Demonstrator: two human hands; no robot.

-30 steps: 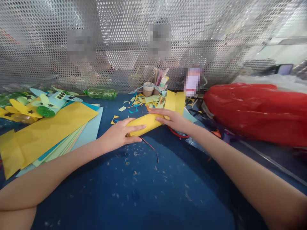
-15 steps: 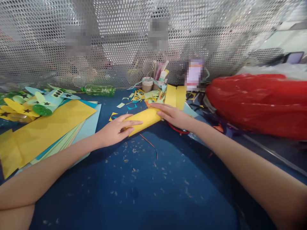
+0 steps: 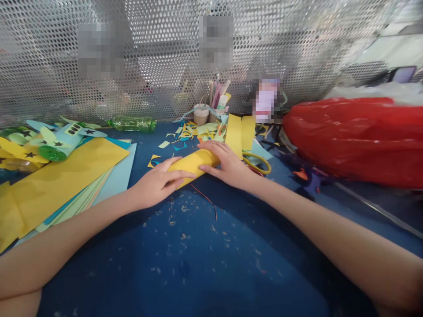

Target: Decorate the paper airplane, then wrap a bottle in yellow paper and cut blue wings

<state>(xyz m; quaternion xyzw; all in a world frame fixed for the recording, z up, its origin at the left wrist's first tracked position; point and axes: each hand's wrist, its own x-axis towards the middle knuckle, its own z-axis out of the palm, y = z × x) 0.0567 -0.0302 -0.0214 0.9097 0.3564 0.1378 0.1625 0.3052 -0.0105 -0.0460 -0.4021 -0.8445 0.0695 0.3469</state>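
Note:
A rolled tube of yellow paper (image 3: 191, 165) lies at a slant on the blue table. My left hand (image 3: 157, 182) is wrapped round its near left end, with fingers on top and thumb at the side. My right hand (image 3: 228, 165) curves over the far right end, fingers across the top and thumb on the near side. Scissors with yellow handle loops (image 3: 259, 162) lie just right of my right hand, partly hidden behind it. A thin dark red wire (image 3: 208, 200) runs out on the table below the tube.
Paper planes (image 3: 62, 138) and stacked coloured sheets (image 3: 69, 178) are on the left. A green bottle (image 3: 132, 124), paper scraps (image 3: 188, 132) and cups of sticks (image 3: 201, 115) stand before the perforated metal screen (image 3: 165, 53). A red plastic bag (image 3: 353, 136) fills the right.
My right hand has slid left along the yellow paper tube, now covering more of its right end. The yellow scissor handles have come into view beside it. My left hand keeps its hold.

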